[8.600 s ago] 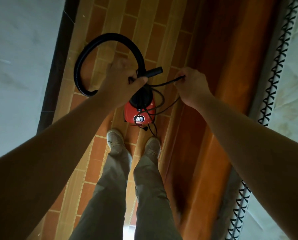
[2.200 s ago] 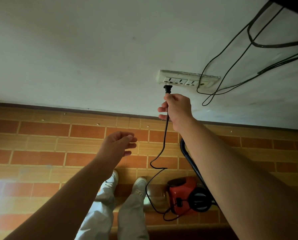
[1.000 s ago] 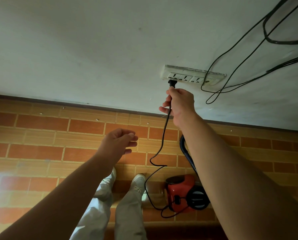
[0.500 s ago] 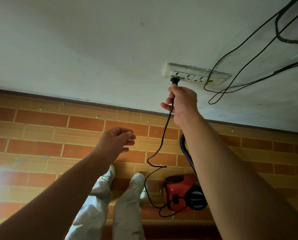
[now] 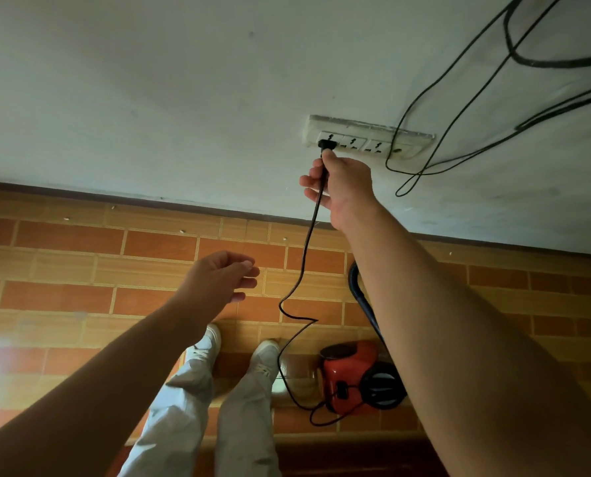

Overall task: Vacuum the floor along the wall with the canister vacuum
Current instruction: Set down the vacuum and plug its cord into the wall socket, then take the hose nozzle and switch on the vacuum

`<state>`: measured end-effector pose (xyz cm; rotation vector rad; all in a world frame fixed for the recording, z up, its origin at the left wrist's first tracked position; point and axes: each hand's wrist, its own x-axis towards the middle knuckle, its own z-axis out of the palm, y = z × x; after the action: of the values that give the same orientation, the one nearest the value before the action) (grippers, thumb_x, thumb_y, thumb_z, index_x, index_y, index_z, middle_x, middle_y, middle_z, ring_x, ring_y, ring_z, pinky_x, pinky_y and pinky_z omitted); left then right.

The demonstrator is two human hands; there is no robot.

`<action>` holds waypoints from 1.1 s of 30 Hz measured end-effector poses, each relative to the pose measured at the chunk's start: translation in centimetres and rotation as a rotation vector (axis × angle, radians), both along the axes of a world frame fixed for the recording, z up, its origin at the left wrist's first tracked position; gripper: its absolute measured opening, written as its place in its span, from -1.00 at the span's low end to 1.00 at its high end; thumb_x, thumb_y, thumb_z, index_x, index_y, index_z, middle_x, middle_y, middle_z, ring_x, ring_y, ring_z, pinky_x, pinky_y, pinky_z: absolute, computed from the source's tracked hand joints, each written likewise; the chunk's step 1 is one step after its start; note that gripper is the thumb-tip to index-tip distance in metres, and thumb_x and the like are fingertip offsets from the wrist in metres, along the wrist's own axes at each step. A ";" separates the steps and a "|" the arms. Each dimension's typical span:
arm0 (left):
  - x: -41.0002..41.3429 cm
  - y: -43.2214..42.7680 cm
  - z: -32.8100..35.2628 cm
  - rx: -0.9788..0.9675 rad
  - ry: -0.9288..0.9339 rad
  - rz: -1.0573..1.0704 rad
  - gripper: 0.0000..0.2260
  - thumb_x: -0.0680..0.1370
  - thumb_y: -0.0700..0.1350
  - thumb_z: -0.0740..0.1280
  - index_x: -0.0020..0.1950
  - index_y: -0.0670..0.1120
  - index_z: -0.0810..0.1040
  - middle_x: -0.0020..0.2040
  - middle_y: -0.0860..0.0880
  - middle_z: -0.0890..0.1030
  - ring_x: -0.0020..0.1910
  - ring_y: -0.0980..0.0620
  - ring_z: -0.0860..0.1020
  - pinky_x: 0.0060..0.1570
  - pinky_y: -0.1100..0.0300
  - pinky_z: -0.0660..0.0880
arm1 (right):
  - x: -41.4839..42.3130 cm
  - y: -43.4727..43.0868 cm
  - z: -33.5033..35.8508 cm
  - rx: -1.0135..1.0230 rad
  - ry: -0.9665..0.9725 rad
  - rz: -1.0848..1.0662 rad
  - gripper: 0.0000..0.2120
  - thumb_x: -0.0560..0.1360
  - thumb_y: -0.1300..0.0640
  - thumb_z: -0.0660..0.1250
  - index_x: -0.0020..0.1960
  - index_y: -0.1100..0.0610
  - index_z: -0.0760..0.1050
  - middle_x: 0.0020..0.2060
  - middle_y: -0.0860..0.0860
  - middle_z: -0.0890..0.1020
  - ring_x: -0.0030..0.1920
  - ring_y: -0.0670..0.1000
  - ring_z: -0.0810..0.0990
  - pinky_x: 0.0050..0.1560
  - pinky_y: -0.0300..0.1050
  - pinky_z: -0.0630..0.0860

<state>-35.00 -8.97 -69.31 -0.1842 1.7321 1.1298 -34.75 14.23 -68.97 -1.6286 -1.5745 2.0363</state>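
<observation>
Our left hand (image 5: 218, 280) hangs empty, fingers loosely apart. Our right hand (image 5: 342, 187) pinches the black cord (image 5: 307, 242) just below its plug (image 5: 326, 144), which has risen from under the socket strip (image 5: 411, 139) and now meets the leftmost socket; we cannot tell if it is fully in. Power seems nearly ready, with no vacuuming begun. Beside our right shoe (image 5: 266, 356), the vacuum (image 5: 349, 373), a small red canister with a dark hose (image 5: 357, 287), stands on the floor (image 5: 63, 242) near the wall (image 5: 149, 98).

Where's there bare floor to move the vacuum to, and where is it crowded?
Bare tiles stretch left of the shoes, along the skirting. Crowded right of the shoes: the red vacuum, its looped power cord and the hose.
</observation>
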 end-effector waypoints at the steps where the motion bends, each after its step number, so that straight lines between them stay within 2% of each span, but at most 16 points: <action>1: 0.2 0.0 0.2 0.001 0.001 -0.007 -0.87 0.66 -0.18 0.28 0.12 -0.12 0.61 0.04 -0.11 0.71 0.09 -0.11 0.67 0.18 -0.10 0.57 | 0.1 0.2 0.2 -0.007 -0.018 0.043 -0.76 0.70 0.03 0.25 0.05 0.19 0.58 -0.23 0.03 0.72 -0.18 0.02 0.76 0.06 0.10 0.63; 3: 0.7 0.0 0.7 0.002 0.003 -0.015 -0.87 0.66 -0.17 0.28 0.12 -0.11 0.61 0.05 -0.11 0.71 0.09 -0.10 0.67 0.17 -0.09 0.57 | 0.6 0.6 0.5 -0.011 -0.083 0.121 -0.67 0.68 -0.08 0.25 0.21 0.17 0.56 -0.05 0.05 0.75 -0.01 0.03 0.74 0.13 0.13 0.57; 5: 1.2 -0.2 1.2 0.002 -0.002 -0.022 -0.88 0.66 -0.16 0.29 0.10 -0.10 0.61 0.05 -0.11 0.71 0.09 -0.10 0.67 0.15 -0.07 0.58 | 1.8 0.8 0.7 -0.023 -0.155 0.157 -0.51 0.66 -0.21 0.21 0.38 0.12 0.47 0.14 0.07 0.68 0.11 0.05 0.67 0.18 0.19 0.54; 8: 2.4 -1.0 2.1 -0.007 -0.011 -0.038 -0.89 0.66 -0.17 0.29 0.10 -0.11 0.61 0.07 -0.13 0.70 0.08 -0.09 0.67 0.15 -0.07 0.57 | 6.3 0.0 1.2 -0.051 -0.216 0.096 -0.44 0.66 -0.27 0.15 0.48 0.08 0.39 0.20 0.07 0.61 0.15 0.06 0.62 0.15 0.20 0.53; 12: 4.9 -2.7 3.2 -0.049 -0.044 -0.086 -0.88 0.64 -0.20 0.31 0.14 -0.17 0.61 0.11 -0.19 0.69 0.03 -0.10 0.65 0.15 -0.10 0.55 | 17.7 -4.3 1.0 -0.180 -0.329 -0.090 -0.47 0.67 -0.24 0.15 0.45 0.11 0.42 0.20 0.09 0.62 0.14 0.10 0.63 0.18 0.28 0.57; 17: 9.3 -3.8 4.4 -0.077 -0.078 -0.284 -0.87 0.63 -0.22 0.32 0.14 -0.20 0.60 0.07 -0.19 0.69 -0.02 -0.08 0.63 -0.07 0.09 0.53 | 31.7 -13.3 1.7 -0.355 -0.478 -0.347 -0.47 0.70 -0.19 0.15 0.48 0.16 0.40 0.13 0.09 0.63 0.15 0.12 0.65 0.21 0.25 0.57; 21: 13.0 -3.7 5.8 -0.049 -0.083 -0.521 -0.90 0.64 -0.23 0.29 0.08 -0.17 0.59 -0.04 -0.12 0.68 -0.11 -0.02 0.62 -0.23 0.24 0.51 | 38.2 -19.4 3.9 -0.392 -0.444 -0.540 -0.53 0.69 -0.20 0.16 0.35 0.16 0.45 0.13 0.12 0.61 0.16 0.16 0.62 0.31 0.33 0.50; 26: 17.1 -2.9 6.6 -0.073 -0.054 -0.759 -0.90 0.61 -0.24 0.30 0.01 -0.11 0.62 0.03 -0.16 0.71 0.04 -0.11 0.67 0.11 -0.04 0.59 | 42.8 -23.2 6.1 -0.390 -0.422 -0.716 -0.63 0.70 -0.09 0.20 0.35 0.15 0.47 0.15 0.14 0.61 0.14 0.15 0.64 0.18 0.23 0.61; 28: 18.8 -2.5 6.5 -0.094 -0.029 -0.830 -0.90 0.59 -0.24 0.33 -0.01 -0.10 0.63 0.02 -0.17 0.71 0.02 -0.09 0.68 0.10 -0.03 0.59 | 44.4 -24.0 6.4 -0.386 -0.407 -0.768 -0.71 0.71 -0.04 0.21 0.30 0.13 0.46 0.14 0.13 0.61 0.14 0.13 0.64 0.17 0.21 0.62; 31: 21.4 -2.0 5.5 -0.125 0.004 -0.915 -0.92 0.56 -0.23 0.38 -0.05 -0.08 0.65 -0.02 -0.17 0.71 -0.07 -0.05 0.66 -0.04 0.11 0.59 | 46.8 -24.6 5.7 -0.400 -0.402 -0.839 -0.84 0.71 0.01 0.22 0.20 0.07 0.46 0.13 0.12 0.62 0.13 0.11 0.64 0.14 0.17 0.64; 33: 23.1 -1.7 3.8 -0.160 0.038 -0.992 -0.94 0.53 -0.19 0.41 -0.10 -0.03 0.65 -0.06 -0.12 0.70 -0.04 -0.09 0.65 0.04 0.02 0.60 | 48.2 -24.7 4.3 -0.419 -0.403 -0.867 -0.88 0.71 0.04 0.23 0.18 0.05 0.45 0.10 0.11 0.62 0.13 0.10 0.64 0.14 0.16 0.64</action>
<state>-11.89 -10.65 -65.51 0.5555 1.6164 0.2631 13.42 -10.47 -64.70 -2.3922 -0.2996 1.6435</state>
